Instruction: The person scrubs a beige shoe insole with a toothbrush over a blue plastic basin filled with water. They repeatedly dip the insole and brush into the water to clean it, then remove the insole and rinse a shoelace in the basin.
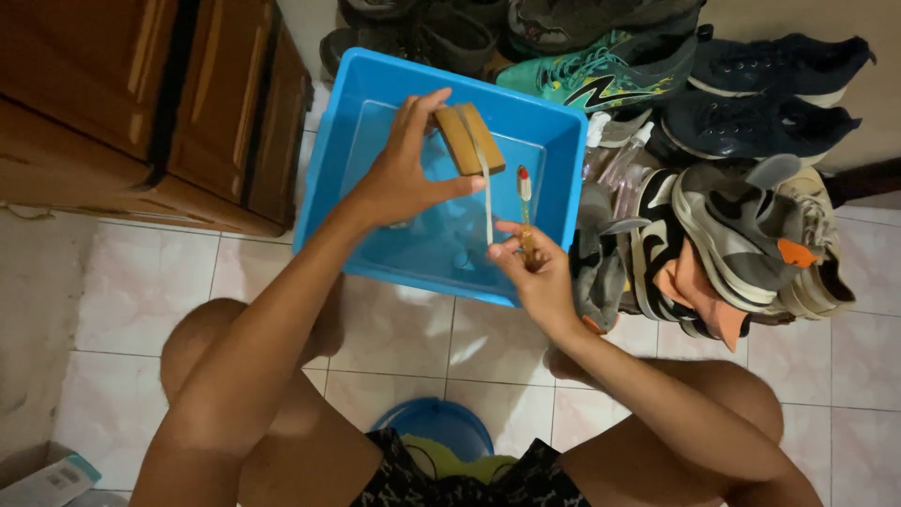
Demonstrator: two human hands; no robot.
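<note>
1. We held a tan, flat rectangular block (pixel 468 139) in our left hand (pixel 402 174), the grip closed on its lower edge with thumb and fingers, so it stayed raised over the water rather than resting in it.
2. Our right hand (pixel 538 272) pinched the lower end of a thin stick-like tool with a red and white tip (pixel 525 192), grip closed, tip pointing up beside the block.
3. A pale strap or lace (pixel 487 202) hung from the block towards our right fingers; we could not tell where it was attached.
4. Both hands worked above the blue tub (pixel 554 174), which held shallow water and sat on the tiled floor (pixel 394 333), probably so drips fell back in.
5. Shoes (pixel 723 235) lay piled just beside the tub's right wall, a wooden cabinet (pixel 141 103) to its left.
</note>
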